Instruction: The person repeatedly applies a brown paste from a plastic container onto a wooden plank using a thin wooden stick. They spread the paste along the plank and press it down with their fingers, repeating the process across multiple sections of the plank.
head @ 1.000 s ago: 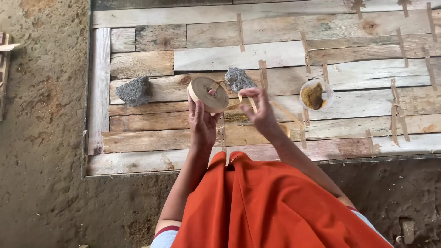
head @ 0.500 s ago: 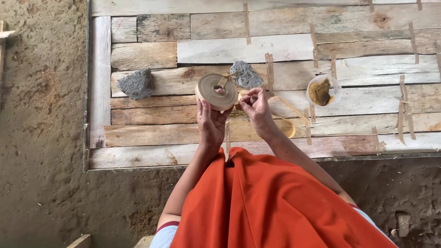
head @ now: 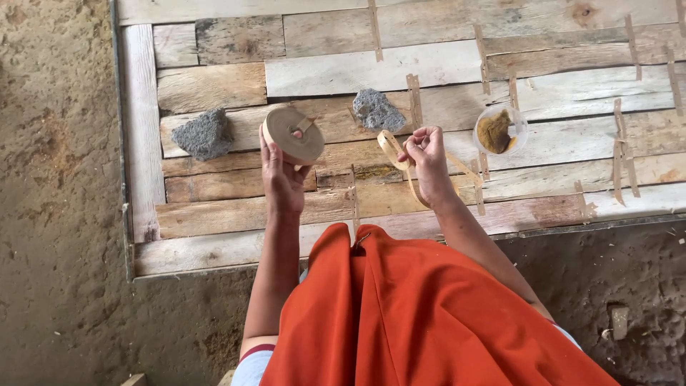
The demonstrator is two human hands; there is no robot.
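Note:
My left hand (head: 281, 179) grips a roll of tan paper tape (head: 292, 134), held up over a panel of joined wood strips (head: 214, 214) lying on the ground. My right hand (head: 427, 161) is closed on a loose strip of the same tape (head: 391, 149), which hangs down in a loop beside the fist. The two hands are apart, the roll on the left and the strip on the right. An orange garment (head: 421, 314) covers my lap below them.
Two grey stones (head: 204, 134) (head: 376, 110) rest on the panel. A small clear cup with brown glue (head: 499, 130) stands right of my right hand. Several tape strips (head: 624, 146) are stuck across the seams. Bare earth (head: 57, 214) surrounds the panel.
The hands were together at the roll; now my right hand has pulled away to the right with a length of tape, and the roll has moved left.

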